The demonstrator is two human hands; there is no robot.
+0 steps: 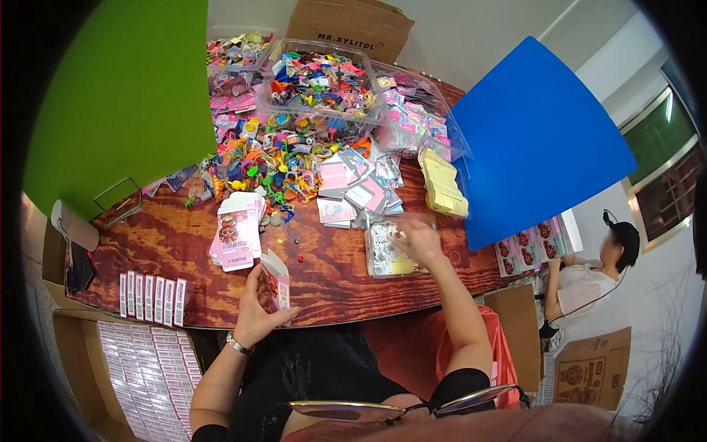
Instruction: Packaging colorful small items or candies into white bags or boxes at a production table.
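Note:
My left hand [258,308] is closed round a small pink printed carton [279,283], held upright near the table's front edge with its top flap raised. To the right, my right hand [421,243] reaches over a clear plastic tub [398,275] of small white pieces [384,249]. Its fingers are bent together down among the pieces, and what they pinch is hidden. Beyond the left hand lies a fanned stack of flattened pink cartons [237,234]. Loose printed cards [361,190] are heaped behind the tub.
Small colourful toys [265,166] are piled at the back, below clear bins [322,82] of toys. Several cartons [152,299] stand in a row at front left. A green board [125,96] and a blue board [537,140] flank the table. A person [589,286] works at right.

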